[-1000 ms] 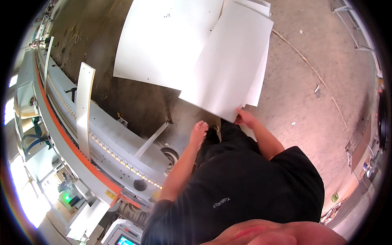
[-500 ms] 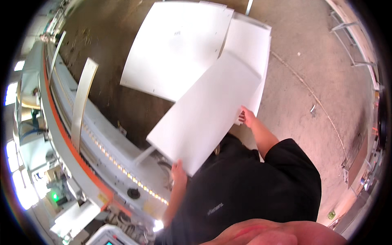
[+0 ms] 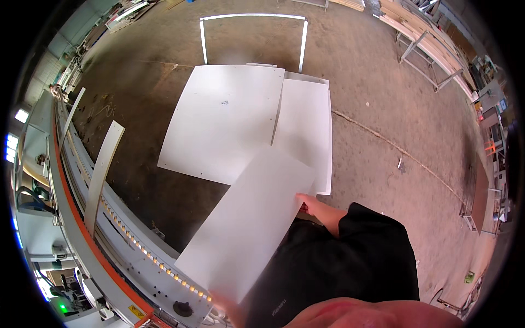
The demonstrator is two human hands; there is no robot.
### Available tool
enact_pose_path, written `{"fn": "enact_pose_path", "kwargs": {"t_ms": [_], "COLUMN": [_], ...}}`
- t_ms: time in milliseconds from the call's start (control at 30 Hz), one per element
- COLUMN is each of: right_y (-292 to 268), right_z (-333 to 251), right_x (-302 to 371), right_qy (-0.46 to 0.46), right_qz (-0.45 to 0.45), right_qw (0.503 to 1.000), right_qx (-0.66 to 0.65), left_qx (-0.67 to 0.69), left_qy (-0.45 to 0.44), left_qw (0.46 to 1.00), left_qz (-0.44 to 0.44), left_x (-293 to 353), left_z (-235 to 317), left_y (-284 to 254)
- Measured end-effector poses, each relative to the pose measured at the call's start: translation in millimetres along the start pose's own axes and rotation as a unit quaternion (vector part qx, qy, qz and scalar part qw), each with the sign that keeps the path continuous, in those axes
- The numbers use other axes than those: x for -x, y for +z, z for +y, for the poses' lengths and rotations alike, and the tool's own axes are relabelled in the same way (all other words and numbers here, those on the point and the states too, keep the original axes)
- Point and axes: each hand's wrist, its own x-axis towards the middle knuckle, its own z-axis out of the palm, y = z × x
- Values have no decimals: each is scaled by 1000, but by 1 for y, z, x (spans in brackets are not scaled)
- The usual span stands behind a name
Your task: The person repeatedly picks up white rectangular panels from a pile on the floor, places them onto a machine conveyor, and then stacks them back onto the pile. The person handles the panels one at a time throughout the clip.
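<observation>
A plain white rectangular panel [image 3: 251,218] lies slantwise in front of my body, between my two hands. My right hand [image 3: 308,204] is closed on its right edge, with the thumb on top and the other fingers partly under the board. At the panel's near end, my left hand [image 3: 225,304] grips the edge; it is blurred and partly cut by the picture's lower rim. The panel's left corner reaches the side of a long grey machine. Its far end overlaps a stack of larger white panels [image 3: 219,120] and a narrower white panel [image 3: 303,128] beside them.
Along the left runs the long machine with an orange strip [image 3: 90,238] and a row of small yellowish rollers [image 3: 142,249]. A narrow white strip [image 3: 104,169] stands up from it. Beyond the stack is a white metal frame [image 3: 252,16]; a rack of boards [image 3: 421,41] stands far right.
The held panel has shifted left and nearer, toward the machine, both hands moving with it. My view has tilted up, showing more floor and the metal frame beyond the stack.
</observation>
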Motion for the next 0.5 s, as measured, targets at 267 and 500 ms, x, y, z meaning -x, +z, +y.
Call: {"fn": "enact_pose_path", "kwargs": {"t_ms": [267, 500], "right_y": [3, 82], "right_z": [-70, -1], "right_x": [12, 77], "right_qy": [-181, -179], "right_qz": [-87, -123], "right_qw": [974, 864], "right_qx": [110, 454], "left_qx": [104, -31], "left_qy": [-236, -372], "left_qw": [960, 918], "left_qz": [108, 132], "left_x": [25, 52], "left_z": [-84, -76], "left_y": [-74, -144]}}
